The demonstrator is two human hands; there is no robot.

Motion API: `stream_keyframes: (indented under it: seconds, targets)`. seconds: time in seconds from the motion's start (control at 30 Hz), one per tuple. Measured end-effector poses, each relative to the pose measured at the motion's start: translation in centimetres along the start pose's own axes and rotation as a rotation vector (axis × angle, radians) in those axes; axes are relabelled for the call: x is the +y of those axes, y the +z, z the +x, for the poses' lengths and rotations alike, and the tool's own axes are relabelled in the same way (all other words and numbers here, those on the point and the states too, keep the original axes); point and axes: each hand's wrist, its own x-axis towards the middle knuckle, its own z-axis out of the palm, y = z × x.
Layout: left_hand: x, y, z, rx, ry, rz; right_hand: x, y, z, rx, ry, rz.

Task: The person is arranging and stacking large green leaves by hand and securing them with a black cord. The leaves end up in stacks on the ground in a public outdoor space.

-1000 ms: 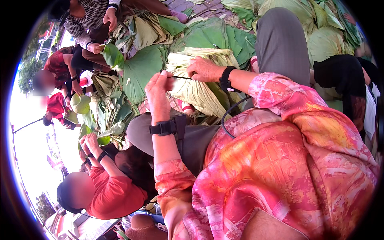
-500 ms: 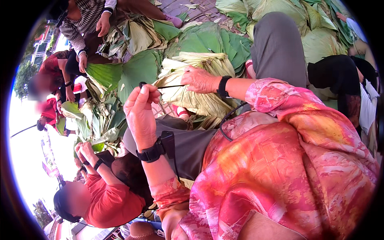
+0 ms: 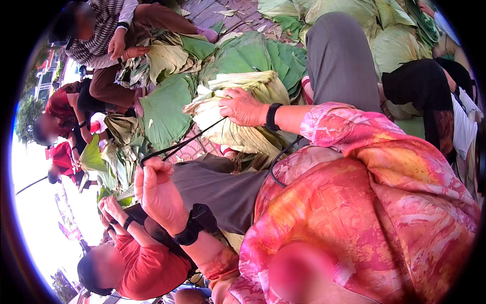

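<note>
My left hand, low and left of the leaf bundle, is closed on a thin black cord that stretches taut up to the bundle. My right hand rests on the bundle of pale, folded dried leaves, fingers curled on it where the cord meets it; whether they also grip the cord is unclear. Flat green leaves lie spread just behind the bundle, and my grey-trousered knee rises to its right.
Co-workers sit close around me: one in striped sleeves at upper left, one in red at lower left, another in dark trousers at right. More leaf piles cover the brick paving.
My left hand has pulled down and leftward with the cord, lengthening the stretch out from the bundle. My right hand and the bundle have shifted slightly left.
</note>
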Motion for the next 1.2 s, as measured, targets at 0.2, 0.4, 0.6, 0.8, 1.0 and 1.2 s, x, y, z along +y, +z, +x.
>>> stream_keyframes:
  seconds: [0.2, 0.4, 0.6, 0.8, 1.0, 1.2]
  targets:
    - [-2.5, -6.1, 1.1, 0.071, -0.269, 0.24, 2.2, 1.8, -1.9, -0.167, 0.165, 0.02]
    - [-2.6, -6.3, 2.7, 0.356, -0.181, 0.696, 2.3, 2.1, -2.0, -0.236, 0.114, -0.016]
    - [-8.2, 0.5, 4.7, -0.22, 0.001, 1.012, 2.0, 2.3, -2.1, -0.161, 0.155, 0.087]
    - [-23.1, -0.7, 4.4, -0.265, -0.615, 0.668, 2.2, 2.0, -1.9, -0.153, 0.178, 0.139]
    - [-29.4, -4.6, 3.3, -0.298, -0.481, 0.996, 5.8, 1.4, -0.9, 0.15, 0.504, 0.307]
    - [-26.1, -2.0, 2.9, -0.33, -0.553, 1.098, 13.0, 0.1, -5.5, 0.077, 1.38, 0.18]
